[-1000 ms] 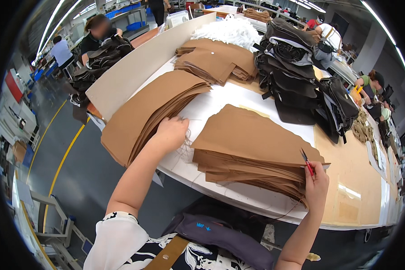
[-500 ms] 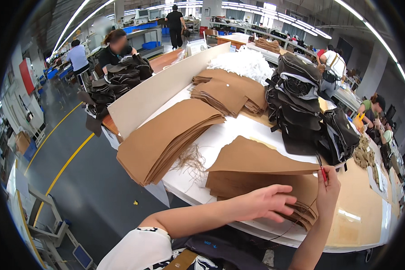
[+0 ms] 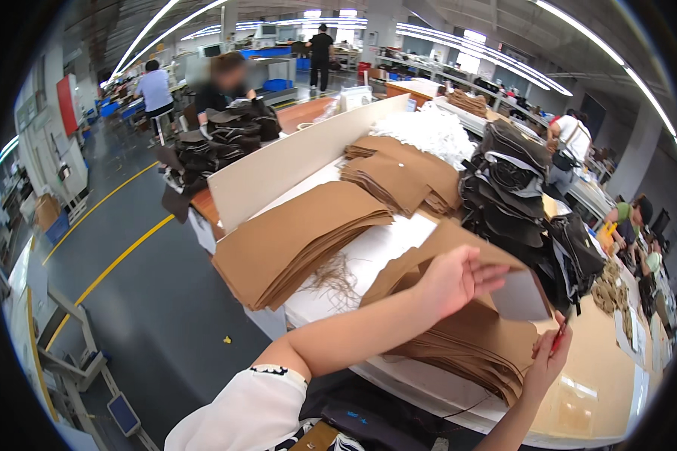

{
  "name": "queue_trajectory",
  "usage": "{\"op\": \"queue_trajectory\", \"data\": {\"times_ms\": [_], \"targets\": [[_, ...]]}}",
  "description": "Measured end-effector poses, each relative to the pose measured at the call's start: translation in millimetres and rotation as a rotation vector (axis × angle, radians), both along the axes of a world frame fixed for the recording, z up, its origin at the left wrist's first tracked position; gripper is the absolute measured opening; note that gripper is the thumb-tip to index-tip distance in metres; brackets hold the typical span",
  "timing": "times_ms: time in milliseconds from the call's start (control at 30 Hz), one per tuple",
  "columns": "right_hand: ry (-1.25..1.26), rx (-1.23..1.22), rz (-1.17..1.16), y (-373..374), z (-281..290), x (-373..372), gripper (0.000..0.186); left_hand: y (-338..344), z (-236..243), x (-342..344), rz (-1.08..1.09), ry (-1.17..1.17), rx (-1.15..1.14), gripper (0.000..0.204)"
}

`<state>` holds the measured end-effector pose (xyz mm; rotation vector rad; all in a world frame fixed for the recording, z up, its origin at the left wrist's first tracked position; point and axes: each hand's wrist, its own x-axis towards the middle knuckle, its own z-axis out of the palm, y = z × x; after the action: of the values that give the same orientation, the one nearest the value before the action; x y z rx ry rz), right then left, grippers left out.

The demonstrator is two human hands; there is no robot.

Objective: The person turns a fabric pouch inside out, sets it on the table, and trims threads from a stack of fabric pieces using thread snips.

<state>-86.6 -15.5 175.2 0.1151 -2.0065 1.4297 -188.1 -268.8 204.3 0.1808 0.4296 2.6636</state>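
Note:
My right hand (image 3: 551,352) is closed around red-handled thread snips (image 3: 559,338), at the right end of a stack of brown fabric panels (image 3: 466,342). The top panel (image 3: 444,239) is raised and bent over, its pale grey underside (image 3: 520,295) facing me near the right hand. Against this raised panel is my left hand (image 3: 459,282), fingers stretched out and a little apart. Whether its thumb pinches the panel edge is hard to see. A loose dark thread hangs below the stack, close to my right wrist.
Another brown panel stack (image 3: 301,233) lies to the left, beside tangled thread ends (image 3: 335,282). Cut brown pieces (image 3: 395,177), white scraps (image 3: 425,131) and piled black bags (image 3: 504,188) stand farther back. A long beige board (image 3: 301,165) edges the table. Several people work beyond.
The top panel has gone from lying flat to raised and folded over. My left hand has moved up against it. My right hand, still on the snips, is lower in the picture.

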Motion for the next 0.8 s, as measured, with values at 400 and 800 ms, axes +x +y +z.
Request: {"op": "queue_trajectory", "data": {"times_ms": [400,800], "targets": [[-0.068,0.066,0.078,27,-41,9,0.025,-167,67,-53,0.845,0.32,-0.318,0.023],[-0.119,0.136,0.119,23,-56,13,0.022,-192,-72,-6,0.897,-0.147,-0.092,0.042]]}}
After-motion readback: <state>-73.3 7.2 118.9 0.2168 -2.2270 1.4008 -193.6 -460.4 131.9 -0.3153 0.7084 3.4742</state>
